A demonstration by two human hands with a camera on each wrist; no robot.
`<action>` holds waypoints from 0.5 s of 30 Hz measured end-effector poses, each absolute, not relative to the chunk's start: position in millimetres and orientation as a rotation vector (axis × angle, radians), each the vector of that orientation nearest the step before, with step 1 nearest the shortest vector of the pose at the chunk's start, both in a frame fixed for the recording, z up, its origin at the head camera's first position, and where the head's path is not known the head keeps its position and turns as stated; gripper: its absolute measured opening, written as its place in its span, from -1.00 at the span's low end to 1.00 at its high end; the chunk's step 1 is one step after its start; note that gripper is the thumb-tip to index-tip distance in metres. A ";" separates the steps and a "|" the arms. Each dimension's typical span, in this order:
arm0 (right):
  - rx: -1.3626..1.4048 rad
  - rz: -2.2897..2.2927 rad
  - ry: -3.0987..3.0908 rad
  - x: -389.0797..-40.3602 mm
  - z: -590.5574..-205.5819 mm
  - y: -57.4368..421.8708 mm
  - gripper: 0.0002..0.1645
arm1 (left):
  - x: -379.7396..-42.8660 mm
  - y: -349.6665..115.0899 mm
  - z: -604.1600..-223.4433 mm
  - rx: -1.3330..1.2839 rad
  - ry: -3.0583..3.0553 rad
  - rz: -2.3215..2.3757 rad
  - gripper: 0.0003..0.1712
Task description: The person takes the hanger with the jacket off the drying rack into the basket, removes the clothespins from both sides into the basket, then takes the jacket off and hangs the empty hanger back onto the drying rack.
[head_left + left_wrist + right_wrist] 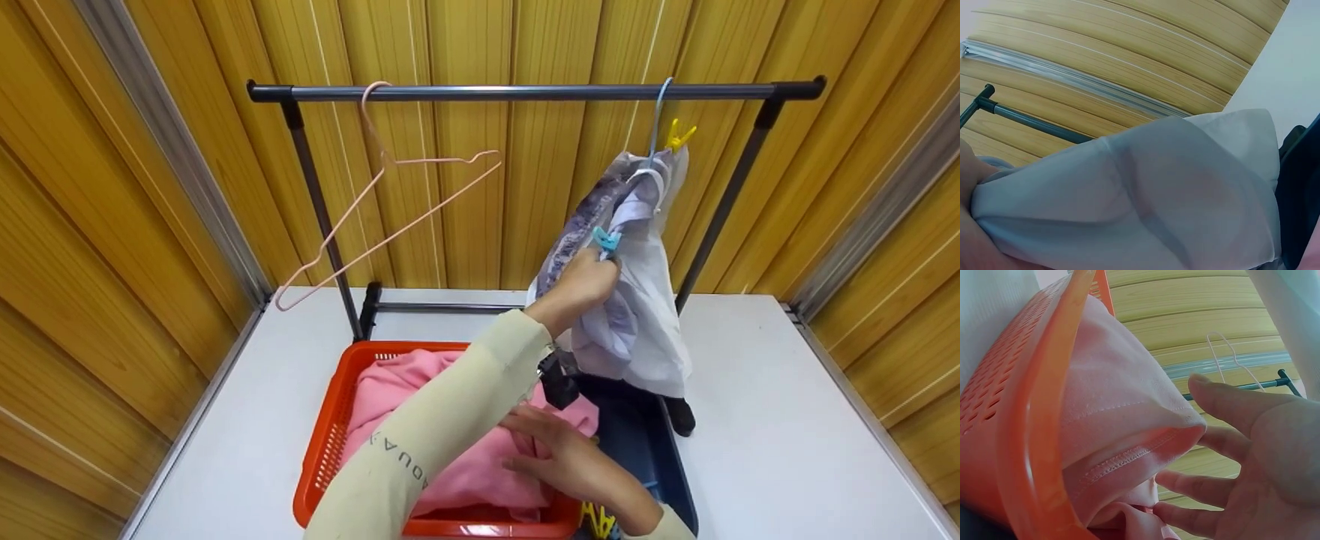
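Note:
A white garment with a grey-purple patterned panel (651, 277) hangs from a light blue hanger (658, 112) on the rail. My left hand (585, 281) grips its near edge, fingers curled, right below a light blue clothespin (606, 240). In the left wrist view the pale cloth (1129, 197) stretches away from that hand. Low over the red basket (319, 465), my right hand (574, 457) has its fingers extended at the pink garment (480, 480). The right wrist view shows its thumb and fingers spread beside a hemmed pink fold (1129, 416).
A yellow clothespin (679, 136) is on the garment's far shoulder. On the rail (517, 93), to the left, hangs a pink hanger (420, 217). A dark blue tray (660, 450) stands beside the basket, with yellow clothespins (598, 519) near its front.

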State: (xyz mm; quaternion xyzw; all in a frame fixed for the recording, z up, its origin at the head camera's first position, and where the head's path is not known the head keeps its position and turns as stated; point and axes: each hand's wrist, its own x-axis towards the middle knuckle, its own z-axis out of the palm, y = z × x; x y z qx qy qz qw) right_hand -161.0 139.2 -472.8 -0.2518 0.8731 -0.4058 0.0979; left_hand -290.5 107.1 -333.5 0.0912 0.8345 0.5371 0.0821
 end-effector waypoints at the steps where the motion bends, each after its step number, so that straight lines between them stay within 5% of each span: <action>1: -0.732 -1.207 2.578 -160.7 -472.9 139.2 -0.39 | -290.6 105.9 -333.0 0.274 2.488 1.617 -0.59; 15: -0.714 -1.179 2.581 -158.0 -471.4 140.5 -0.37 | -302.8 65.7 -326.5 0.480 2.585 1.592 -0.71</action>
